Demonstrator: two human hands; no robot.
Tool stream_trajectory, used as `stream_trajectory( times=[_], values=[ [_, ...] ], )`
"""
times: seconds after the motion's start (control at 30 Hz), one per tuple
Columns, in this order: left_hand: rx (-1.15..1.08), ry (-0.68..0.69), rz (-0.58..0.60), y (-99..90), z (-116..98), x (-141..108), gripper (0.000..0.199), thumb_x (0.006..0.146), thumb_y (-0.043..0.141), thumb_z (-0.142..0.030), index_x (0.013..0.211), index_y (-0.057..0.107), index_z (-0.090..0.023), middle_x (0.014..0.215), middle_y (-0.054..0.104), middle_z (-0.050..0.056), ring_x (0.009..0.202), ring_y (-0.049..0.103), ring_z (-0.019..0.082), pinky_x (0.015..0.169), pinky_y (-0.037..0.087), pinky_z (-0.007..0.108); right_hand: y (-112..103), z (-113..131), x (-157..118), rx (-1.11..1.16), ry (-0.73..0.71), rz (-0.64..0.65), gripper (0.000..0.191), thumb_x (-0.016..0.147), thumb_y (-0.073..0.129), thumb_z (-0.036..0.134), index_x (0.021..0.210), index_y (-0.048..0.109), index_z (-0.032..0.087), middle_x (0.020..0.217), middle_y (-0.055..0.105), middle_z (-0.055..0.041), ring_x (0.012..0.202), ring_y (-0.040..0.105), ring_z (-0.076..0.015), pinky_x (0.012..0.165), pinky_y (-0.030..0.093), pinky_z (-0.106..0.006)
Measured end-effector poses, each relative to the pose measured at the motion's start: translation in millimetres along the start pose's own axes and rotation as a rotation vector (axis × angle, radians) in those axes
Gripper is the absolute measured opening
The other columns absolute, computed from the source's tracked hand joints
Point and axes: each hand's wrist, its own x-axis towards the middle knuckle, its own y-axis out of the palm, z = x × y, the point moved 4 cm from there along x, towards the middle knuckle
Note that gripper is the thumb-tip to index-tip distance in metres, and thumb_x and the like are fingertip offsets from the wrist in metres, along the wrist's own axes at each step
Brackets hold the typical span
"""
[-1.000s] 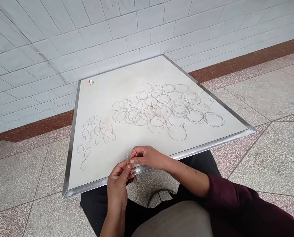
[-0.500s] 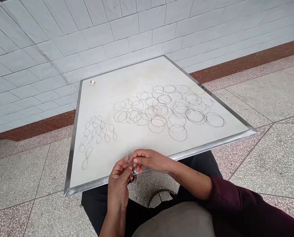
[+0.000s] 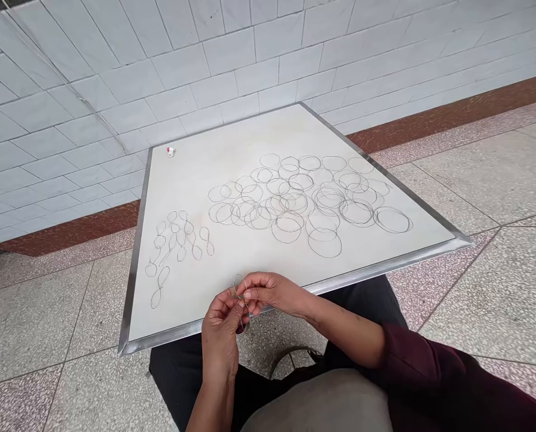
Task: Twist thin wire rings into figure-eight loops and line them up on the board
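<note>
Over the near edge of the white table (image 3: 249, 264), my left hand (image 3: 225, 324) and my right hand (image 3: 268, 293) pinch one thin wire loop (image 3: 238, 278) between them. The wire is twisted at its middle, with one loop above the fingers and another below. Both sets of fingertips nearly touch and hide the twist. Several wire pieces shaped like a figure eight (image 3: 161, 288) lie on the left of the table. Many round wire rings (image 3: 324, 241) overlap across its centre and right.
A small red and white object (image 3: 171, 152) sits at the far left corner. The table has a metal edge (image 3: 385, 264). Behind it stands a tiled wall (image 3: 222, 84); below are my legs and a round metal frame (image 3: 290, 355).
My left hand has shifted slightly to the right, closer to my right hand. The wire loop between them has turned a little.
</note>
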Motion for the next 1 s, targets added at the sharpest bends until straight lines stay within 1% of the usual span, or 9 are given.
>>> stream_trajectory(
  times=[0.27,0.43,0.6,0.77,0.87,0.93,1.0],
  values=[
    [-0.070,-0.026,0.009,3.1,-1.6,-1.1,0.041,0.060,0.086,-0.030,0.095,0.070,-0.016,0.067,0.066,-0.002,0.060,0.060,0.010,0.056,0.044,0.021,-0.6,-1.9,0.8,-0.003,-0.045,-0.022,0.031,0.077,0.075,0.041,0.096,0.071,0.017,0.074,0.064,0.0010,0.065,0.058,-0.0089,0.065,0.049,-0.024],
    [-0.104,-0.039,0.041,4.8,-2.1,-1.5,0.042,0.058,0.087,-0.027,0.095,0.070,-0.015,0.066,0.068,-0.001,0.059,0.060,0.010,0.057,0.044,0.021,0.7,-4.0,0.7,0.002,-0.043,-0.015,0.029,0.080,0.073,0.039,0.099,0.071,0.017,0.072,0.065,0.0013,0.066,0.060,-0.0095,0.067,0.049,-0.024],
    [-0.136,-0.028,0.073,5.6,-1.7,-1.9,0.044,0.061,0.086,-0.026,0.100,0.069,-0.015,0.067,0.070,0.000,0.060,0.061,0.010,0.059,0.044,0.021,1.4,-2.9,-0.4,-0.005,-0.086,-0.005,0.027,0.084,0.069,0.035,0.105,0.071,0.019,0.075,0.068,0.0007,0.067,0.064,-0.0104,0.069,0.050,-0.026],
    [-0.081,-0.040,0.087,5.6,-5.0,-3.2,0.049,0.061,0.086,-0.027,0.105,0.067,-0.015,0.068,0.072,0.002,0.061,0.062,0.012,0.058,0.044,0.022,3.6,0.1,-1.3,-0.020,-0.102,0.020,0.028,0.085,0.066,0.033,0.109,0.069,0.019,0.076,0.068,0.0004,0.068,0.065,-0.0114,0.070,0.051,-0.027],
    [-0.028,-0.063,0.104,6.3,-6.5,-3.4,0.053,0.061,0.085,-0.027,0.109,0.065,-0.015,0.070,0.072,0.003,0.063,0.065,0.014,0.058,0.045,0.023,4.2,-0.8,-0.8,-0.032,-0.116,0.046,0.029,0.085,0.066,0.032,0.110,0.066,0.018,0.077,0.067,0.0007,0.068,0.064,-0.0115,0.069,0.050,-0.027],
    [-0.015,-0.067,0.107,6.7,-6.3,-2.7,0.054,0.061,0.085,-0.026,0.110,0.065,-0.015,0.070,0.072,0.003,0.065,0.065,0.015,0.059,0.046,0.023,2.3,-2.5,0.0,-0.011,-0.141,0.015,0.033,0.082,0.070,0.032,0.111,0.060,0.019,0.077,0.064,0.0026,0.066,0.062,-0.0111,0.065,0.049,-0.026],
    [-0.030,-0.047,0.076,5.9,-6.1,-1.3,0.054,0.061,0.085,-0.024,0.110,0.065,-0.016,0.069,0.070,0.001,0.063,0.064,0.014,0.058,0.046,0.022,0.2,-5.1,0.2,0.017,-0.167,-0.035,0.037,0.080,0.073,0.033,0.109,0.053,0.020,0.077,0.062,0.0042,0.064,0.061,-0.0108,0.064,0.049,-0.027]
  ],
)
